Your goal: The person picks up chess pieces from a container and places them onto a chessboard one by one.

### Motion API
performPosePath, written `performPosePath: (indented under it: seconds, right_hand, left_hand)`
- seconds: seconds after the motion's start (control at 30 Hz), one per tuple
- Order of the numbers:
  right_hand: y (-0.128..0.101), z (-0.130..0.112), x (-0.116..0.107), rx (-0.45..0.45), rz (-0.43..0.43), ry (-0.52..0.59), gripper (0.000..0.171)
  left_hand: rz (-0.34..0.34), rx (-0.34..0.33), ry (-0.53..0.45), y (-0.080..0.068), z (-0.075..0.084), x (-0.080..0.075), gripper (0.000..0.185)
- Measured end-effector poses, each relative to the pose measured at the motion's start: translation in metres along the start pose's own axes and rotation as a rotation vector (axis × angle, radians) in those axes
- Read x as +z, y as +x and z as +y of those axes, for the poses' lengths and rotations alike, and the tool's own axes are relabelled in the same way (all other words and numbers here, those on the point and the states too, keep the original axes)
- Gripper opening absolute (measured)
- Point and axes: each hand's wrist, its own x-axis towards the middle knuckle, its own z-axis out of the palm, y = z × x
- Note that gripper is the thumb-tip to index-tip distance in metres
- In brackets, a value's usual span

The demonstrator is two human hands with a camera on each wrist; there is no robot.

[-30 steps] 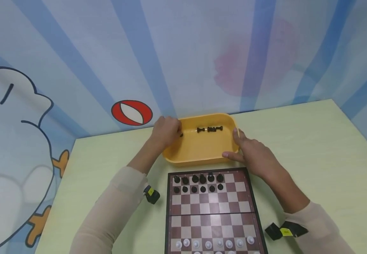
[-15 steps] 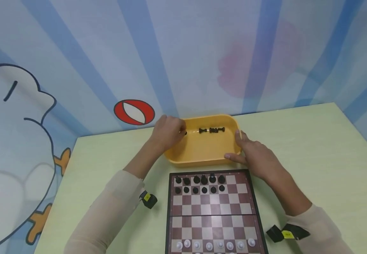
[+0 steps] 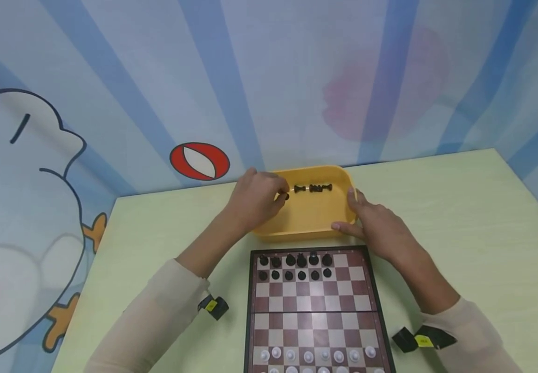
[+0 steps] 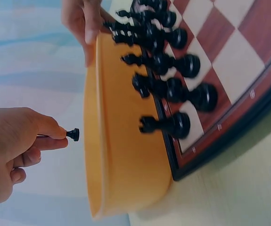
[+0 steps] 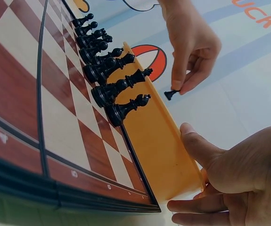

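My left hand (image 3: 261, 199) pinches a small black chess piece (image 4: 73, 134) between thumb and finger, base outward; the fingers cover its top, so its kind is hidden. It hangs above the left part of a yellow plastic tray (image 3: 306, 217). My right hand (image 3: 380, 228) grips that tray's right end, with the thumb and fingers at the rim and outer wall. Several black chess pieces (image 3: 315, 188) lie on their sides in the tray. In front of it stands a chessboard (image 3: 315, 305), with two rows of upright black pieces (image 3: 301, 260) at its far side.
White chess pieces (image 3: 308, 356) stand in rows at the board's near side, partly cut off by the frame. A pale tabletop (image 3: 460, 223) carries everything. Behind the tray rises a wall (image 3: 292, 103) with blue stripes and cartoon prints.
My left hand has moved right and lifted from the tray's left end, bringing the pinched black chess piece into sight. The right hand keeps its hold on the tray.
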Motion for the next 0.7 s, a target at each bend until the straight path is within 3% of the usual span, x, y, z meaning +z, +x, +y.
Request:
performPosePath:
  seconds: [0.43, 0.7]
  right_hand:
    - [0.000, 0.000, -0.001, 0.009, 0.003, 0.016, 0.099]
    - [0.000, 0.000, -0.002, 0.014, 0.009, -0.002, 0.098]
  left_hand:
    - [0.092, 0.117, -0.046, -0.007, 0.036, -0.017, 0.008]
    - [0.046, 0.139, -0.096, -0.012, 0.059, -0.025, 0.010]
